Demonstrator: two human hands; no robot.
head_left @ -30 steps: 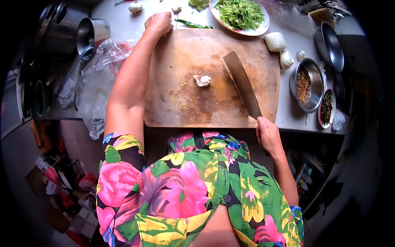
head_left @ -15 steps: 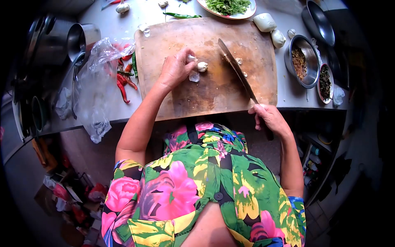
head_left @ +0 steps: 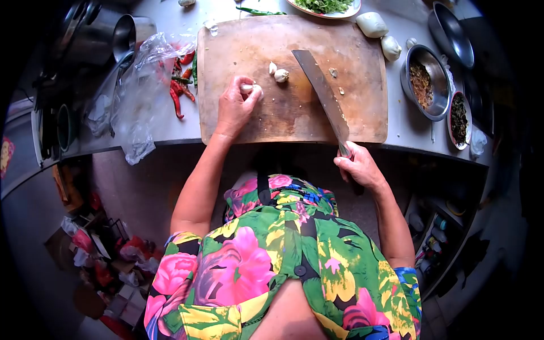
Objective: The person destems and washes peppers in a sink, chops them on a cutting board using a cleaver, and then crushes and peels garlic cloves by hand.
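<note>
My left hand (head_left: 232,110) is over the left part of the wooden cutting board (head_left: 249,51), thumb and fingers closed on a whitish piece of garlic (head_left: 247,88); whether it is a clove or peel I cannot make out. Just beyond the fingertips, two garlic cloves (head_left: 281,75) lie on the wood. My right hand (head_left: 361,165) grips the handle of a cleaver (head_left: 323,93) at the board's front edge. Its long blade points up and left across the board, the broad side showing, with small pale bits along it. Garlic scraps (head_left: 333,72) lie right of the blade.
Left of the board are a clear plastic bag (head_left: 139,96), red chillies (head_left: 177,102) and a ladle (head_left: 123,37). A plate of chopped greens (head_left: 345,10) stands behind. To the right are peeled white vegetables (head_left: 372,25), a metal bowl (head_left: 406,85) and a dish of dark bits (head_left: 459,120).
My left hand has drawn back toward me and left, leaving a white clove beside the other one. The cleaver has turned, so more of its broad side shows. The view has shifted slightly.
</note>
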